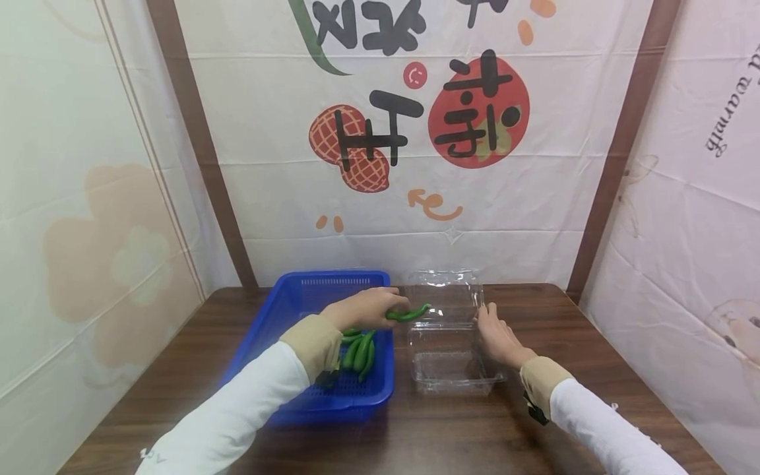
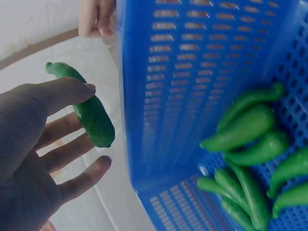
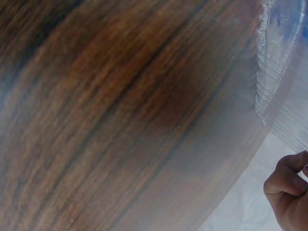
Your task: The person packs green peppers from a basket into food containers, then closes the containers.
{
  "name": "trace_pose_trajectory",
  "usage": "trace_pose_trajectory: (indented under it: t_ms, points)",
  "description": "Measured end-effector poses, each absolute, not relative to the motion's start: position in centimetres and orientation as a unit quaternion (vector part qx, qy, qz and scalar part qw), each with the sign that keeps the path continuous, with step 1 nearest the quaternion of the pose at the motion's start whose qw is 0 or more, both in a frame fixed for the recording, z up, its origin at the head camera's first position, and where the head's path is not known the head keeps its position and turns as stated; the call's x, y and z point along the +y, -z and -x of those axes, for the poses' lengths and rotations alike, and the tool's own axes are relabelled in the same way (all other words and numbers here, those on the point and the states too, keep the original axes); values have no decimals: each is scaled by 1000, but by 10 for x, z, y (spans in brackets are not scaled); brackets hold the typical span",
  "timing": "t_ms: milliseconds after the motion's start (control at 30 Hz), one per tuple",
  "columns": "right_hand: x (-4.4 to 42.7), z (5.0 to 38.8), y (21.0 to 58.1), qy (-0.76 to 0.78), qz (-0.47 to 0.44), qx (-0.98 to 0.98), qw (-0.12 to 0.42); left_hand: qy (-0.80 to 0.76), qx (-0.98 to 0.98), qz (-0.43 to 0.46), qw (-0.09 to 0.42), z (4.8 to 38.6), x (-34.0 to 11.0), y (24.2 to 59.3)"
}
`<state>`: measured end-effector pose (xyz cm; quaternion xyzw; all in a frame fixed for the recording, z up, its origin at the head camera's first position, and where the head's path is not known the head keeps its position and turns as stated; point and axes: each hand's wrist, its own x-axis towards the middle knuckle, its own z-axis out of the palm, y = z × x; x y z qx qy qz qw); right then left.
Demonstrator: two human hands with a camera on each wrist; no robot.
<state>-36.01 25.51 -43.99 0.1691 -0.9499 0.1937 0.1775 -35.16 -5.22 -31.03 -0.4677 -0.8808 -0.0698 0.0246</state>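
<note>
My left hand [image 1: 371,308] pinches a green chili pepper [image 2: 91,113] between thumb and fingers, above the right rim of a blue basket [image 1: 387,389]. In the head view the pepper's stem end points right, toward a clear plastic clamshell box [image 1: 448,379]. Several more green peppers [image 2: 245,127] lie on the basket's slotted floor. My right hand [image 1: 501,336] is at the right side of the clamshell, whose lid stands open at the back. Its fingers are curled at the lid's edge and pinch it; in the right wrist view the hand [image 3: 291,190] is partly cut off.
Basket and box stand side by side on a brown wood-grain table [image 1: 439,435]. Behind the table hangs a white printed cloth [image 1: 267,198], with more cloth at both sides. The basket's raised wall [image 2: 139,96] lies between the held pepper and the others.
</note>
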Motion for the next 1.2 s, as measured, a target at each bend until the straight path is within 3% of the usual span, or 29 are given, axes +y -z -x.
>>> trace_pose_trajectory:
  t_ms: [233, 833, 1200]
  points:
    - [252, 361, 440, -197, -171, -947, 185, 75, -866, 492, 47, 352, -32, 316]
    - [243, 363, 441, -178, -177, -951, 179, 18, -870, 493, -11, 355, -4, 348]
    - [236, 364, 441, -173, -167, -955, 172, -3, -870, 492, -33, 347, 4, 343]
